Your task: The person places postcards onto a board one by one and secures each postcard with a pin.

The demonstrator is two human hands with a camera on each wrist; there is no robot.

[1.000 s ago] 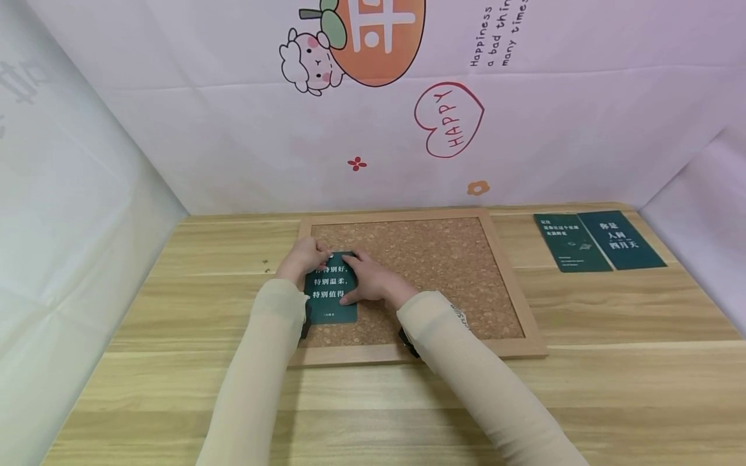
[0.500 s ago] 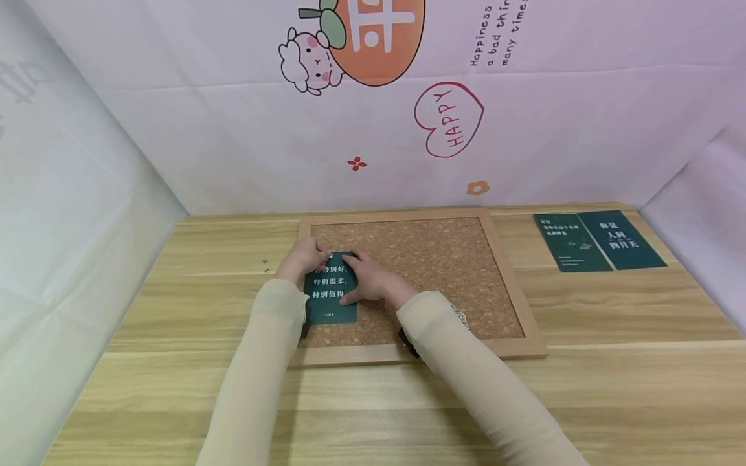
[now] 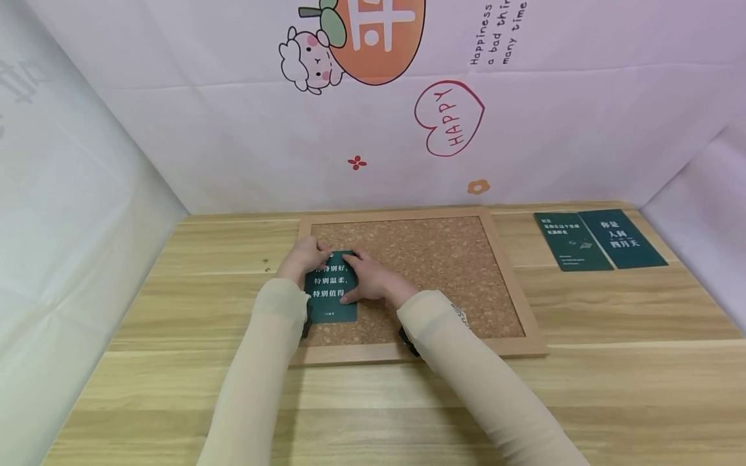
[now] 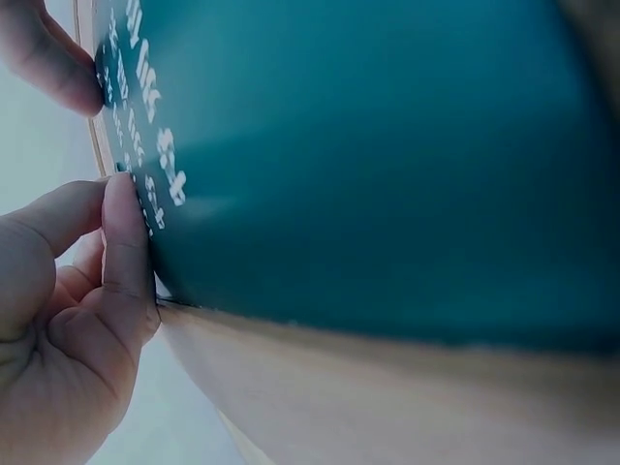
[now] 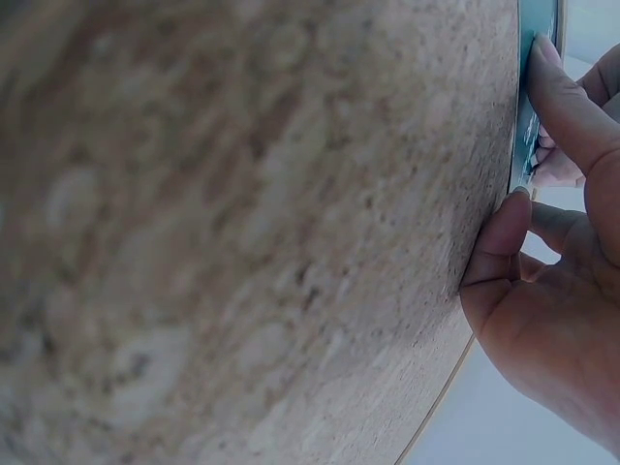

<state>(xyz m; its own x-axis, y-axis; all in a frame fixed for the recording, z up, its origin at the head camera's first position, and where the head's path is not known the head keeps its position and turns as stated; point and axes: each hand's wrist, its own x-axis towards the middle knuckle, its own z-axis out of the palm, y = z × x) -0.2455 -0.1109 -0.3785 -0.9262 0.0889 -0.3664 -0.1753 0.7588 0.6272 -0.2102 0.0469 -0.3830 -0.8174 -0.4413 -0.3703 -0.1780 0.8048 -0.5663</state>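
A dark green card (image 3: pixel 332 304) with white lettering lies on the left part of a wood-framed corkboard (image 3: pixel 431 272). At the card's top edge, my left hand (image 3: pixel 304 255) pinches a tiny pale thing between thumb and forefinger, seemingly a pushpin; the fingertips mostly hide it. The left wrist view shows those pinching fingers (image 4: pixel 121 218) against the card's surface. My right hand (image 3: pixel 373 278) rests with spread fingers along the card's right side. In the right wrist view, a fingertip (image 5: pixel 544 53) presses on the card and the thumb touches the cork beside its edge.
Two more green cards, one with a planet drawing (image 3: pixel 574 243) and one with larger lettering (image 3: pixel 622 239), lie side by side on the wooden table (image 3: pixel 629 388), right of the board. White printed cloth (image 3: pixel 245 149) stands behind the table and along both sides.
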